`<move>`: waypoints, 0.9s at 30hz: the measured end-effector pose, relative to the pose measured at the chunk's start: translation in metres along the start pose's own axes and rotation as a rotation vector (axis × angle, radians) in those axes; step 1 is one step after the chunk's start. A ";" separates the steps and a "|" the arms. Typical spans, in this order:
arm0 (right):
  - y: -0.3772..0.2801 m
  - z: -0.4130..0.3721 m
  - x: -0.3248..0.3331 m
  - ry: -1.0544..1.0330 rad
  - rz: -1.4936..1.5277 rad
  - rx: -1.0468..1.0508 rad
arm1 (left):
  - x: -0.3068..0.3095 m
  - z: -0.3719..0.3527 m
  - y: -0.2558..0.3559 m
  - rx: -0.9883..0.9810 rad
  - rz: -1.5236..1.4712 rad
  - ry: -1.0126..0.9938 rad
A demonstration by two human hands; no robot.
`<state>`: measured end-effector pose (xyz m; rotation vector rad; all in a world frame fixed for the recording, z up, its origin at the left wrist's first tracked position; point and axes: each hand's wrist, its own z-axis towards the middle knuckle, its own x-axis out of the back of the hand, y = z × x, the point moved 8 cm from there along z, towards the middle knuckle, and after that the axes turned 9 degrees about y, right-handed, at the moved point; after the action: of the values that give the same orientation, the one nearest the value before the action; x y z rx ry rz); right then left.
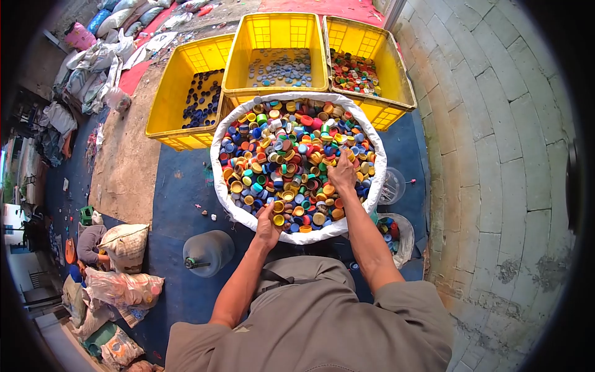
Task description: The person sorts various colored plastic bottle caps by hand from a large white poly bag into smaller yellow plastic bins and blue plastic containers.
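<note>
A large round sack with a rolled white rim (217, 189) stands in front of me, filled with plastic bottle caps (294, 164) of many colours. My left hand (268, 226) rests at its near rim. Its fingers reach up onto the caps beside a yellow cap (279, 220), stretched out rather than curled. Toward the right side of the heap, my right hand (342, 172) is down among the caps. Its fingers are drawn together at the tips; what lies between them is hidden by the hand and the surrounding caps.
Beyond the sack stand yellow crates: dark blue caps in the left one (155, 118), pale blue in the middle (232, 56), red and mixed in the right (396, 93). A large bottle (211, 251) lies left, a clear tub (392, 186) right. A block wall (496, 186) runs alongside.
</note>
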<state>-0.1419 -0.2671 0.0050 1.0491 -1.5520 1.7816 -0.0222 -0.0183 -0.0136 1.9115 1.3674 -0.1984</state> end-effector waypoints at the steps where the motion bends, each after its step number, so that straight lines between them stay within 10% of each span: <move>1: 0.003 0.002 -0.003 -0.007 0.009 -0.002 | -0.003 0.000 0.000 0.007 -0.001 0.005; 5: 0.003 -0.004 0.009 0.071 0.124 0.071 | -0.008 0.006 -0.002 0.018 -0.009 0.016; 14: 0.029 -0.065 0.000 -0.401 1.772 -0.681 | -0.043 0.022 -0.009 0.031 -0.073 -0.125; 27: 0.063 -0.153 0.000 -0.208 1.911 -1.104 | -0.080 0.054 -0.056 0.245 -0.105 0.014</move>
<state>-0.2237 -0.1287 -0.0344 -1.2873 -3.3400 0.8283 -0.0877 -0.1055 -0.0362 2.0431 1.5118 -0.4224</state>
